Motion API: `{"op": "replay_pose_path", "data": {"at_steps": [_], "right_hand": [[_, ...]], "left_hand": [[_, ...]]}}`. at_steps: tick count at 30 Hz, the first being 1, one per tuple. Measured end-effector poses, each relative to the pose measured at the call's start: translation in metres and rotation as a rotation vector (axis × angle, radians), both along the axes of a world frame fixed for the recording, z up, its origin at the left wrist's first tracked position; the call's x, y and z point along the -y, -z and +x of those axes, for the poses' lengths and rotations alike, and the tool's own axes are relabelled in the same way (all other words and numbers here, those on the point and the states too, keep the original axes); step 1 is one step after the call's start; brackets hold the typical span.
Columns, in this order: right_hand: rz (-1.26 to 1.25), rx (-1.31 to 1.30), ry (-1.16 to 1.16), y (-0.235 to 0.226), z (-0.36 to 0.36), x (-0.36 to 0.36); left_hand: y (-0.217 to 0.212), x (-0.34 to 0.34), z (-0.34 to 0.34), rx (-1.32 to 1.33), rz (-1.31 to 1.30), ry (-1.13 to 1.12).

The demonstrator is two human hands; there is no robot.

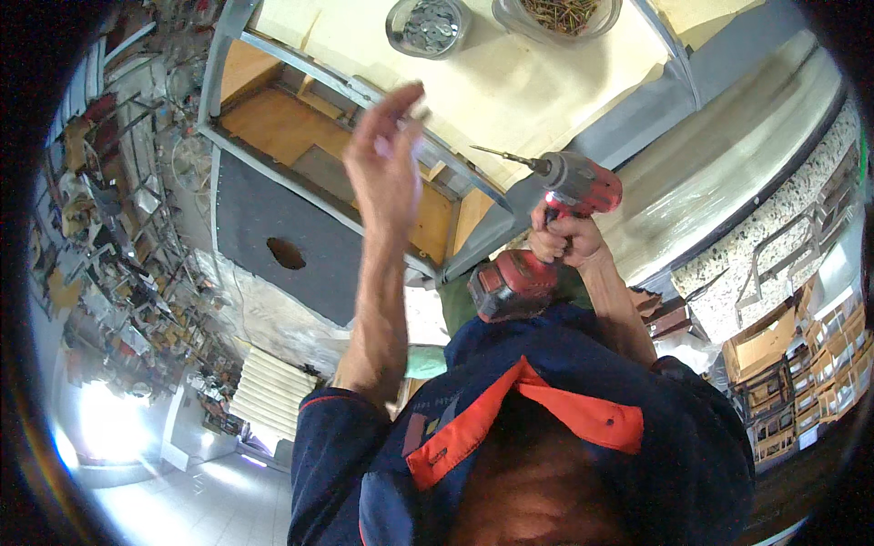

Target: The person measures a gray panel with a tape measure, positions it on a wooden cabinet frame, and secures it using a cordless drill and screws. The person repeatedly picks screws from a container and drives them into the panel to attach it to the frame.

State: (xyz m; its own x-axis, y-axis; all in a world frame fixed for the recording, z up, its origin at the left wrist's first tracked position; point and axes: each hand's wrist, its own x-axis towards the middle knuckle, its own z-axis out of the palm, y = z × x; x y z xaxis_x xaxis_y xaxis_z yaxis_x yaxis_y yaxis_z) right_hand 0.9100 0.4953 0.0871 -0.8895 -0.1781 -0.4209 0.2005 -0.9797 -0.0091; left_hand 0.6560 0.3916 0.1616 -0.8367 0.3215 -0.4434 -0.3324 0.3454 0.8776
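While the pale board spreads across the upper middle of the view, its near edge runs diagonally along a grey metal frame with open wooden compartments beneath. Left of these sits a dark grey panel with an oval hole, bounded by the same grey bars. A broad grey surface curves off to the right, leaving open room beside the board's right edge. Stacked brown cardboard boxes fill shelving at the far right; their labels are too small to tell. Cluttered racks line the left rim.

The red cordless drill is just below the board's edge, its bit pointing up-left toward the frame and its battery block low near the chest. The right hand is clamped round the drill's grip. The left hand is raised in front of the frame, fingers loosely together and slightly curled, blurred; whether it pinches anything I cannot tell. Two round clear containers stand on the board's far side: one of washers, one of screws.
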Motion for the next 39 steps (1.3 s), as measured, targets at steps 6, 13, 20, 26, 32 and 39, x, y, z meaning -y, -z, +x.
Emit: {"op": "replay_pose_path", "data": {"at_steps": [6, 13, 20, 26, 32, 39], "right_hand": [[0.016, 0.018, 0.033, 0.005, 0.009, -0.006], [0.009, -0.012, 0.035, 0.005, 0.012, -0.008], [0.054, 0.049, 0.02, 0.009, 0.009, -0.007], [0.006, 0.052, 0.009, 0.013, 0.004, -0.008], [0.029, 0.083, -0.001, 0.015, -0.008, -0.007], [0.047, 0.104, -0.015, 0.021, -0.035, 0.003]], "left_hand": [[0.105, -0.073, -0.141, -0.304, -0.452, 0.952], [0.182, -0.089, -0.14, -0.836, -0.531, 1.39], [0.167, -0.085, -0.138, -0.876, -0.42, 1.316], [0.149, -0.077, -0.139, -0.933, -0.196, 1.17], [0.084, -0.072, -0.121, -0.65, -0.306, 0.764], [0.029, -0.012, -0.042, 0.259, 0.089, -0.093]]}}
